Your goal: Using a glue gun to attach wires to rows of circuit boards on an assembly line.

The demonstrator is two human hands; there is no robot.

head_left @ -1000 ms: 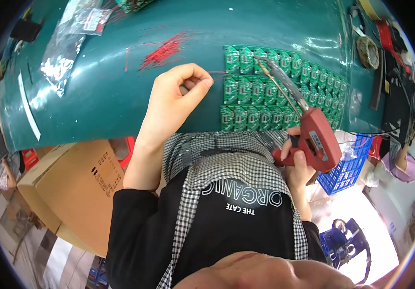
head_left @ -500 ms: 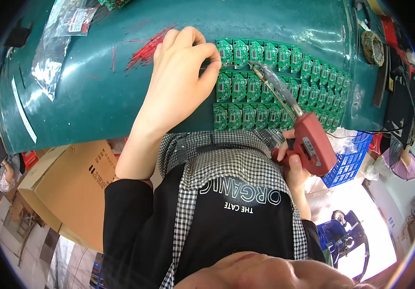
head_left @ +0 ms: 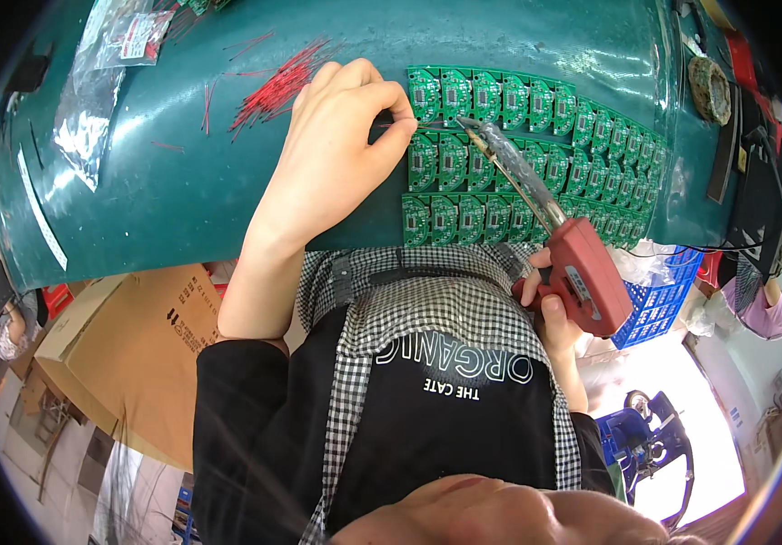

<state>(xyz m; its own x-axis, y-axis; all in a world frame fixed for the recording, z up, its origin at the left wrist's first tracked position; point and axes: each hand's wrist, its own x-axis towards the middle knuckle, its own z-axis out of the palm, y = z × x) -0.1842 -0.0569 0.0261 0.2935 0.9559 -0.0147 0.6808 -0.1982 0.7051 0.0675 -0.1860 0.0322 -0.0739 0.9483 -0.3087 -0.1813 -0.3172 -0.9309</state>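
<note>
My left hand (head_left: 341,154) is over the left end of the circuit board rows, thumb and forefinger pinched on a thin wire (head_left: 432,123) that reaches right onto the top row's lower edge. In my right hand (head_left: 547,304) is a red pistol-shaped soldering gun (head_left: 586,277), gripped by its handle. Its long metal barrel slants up and left, and the tip is by the wire's end at the second board of the top row (head_left: 455,94); whether they touch I cannot tell. Green boards also form a middle row (head_left: 450,162) and a near row (head_left: 445,218).
Loose red wires (head_left: 277,86) lie heaped left of the boards on the green tabletop (head_left: 173,191). Farther left are clear plastic bags (head_left: 91,113) and a white strip (head_left: 41,209). A cardboard box (head_left: 137,354) stands below the left edge, a blue crate (head_left: 659,304) at right.
The soldering gun has shifted slightly left, its tip moving along the top row's lower edge toward my left hand. My left hand keeps its pinch, almost in place.
</note>
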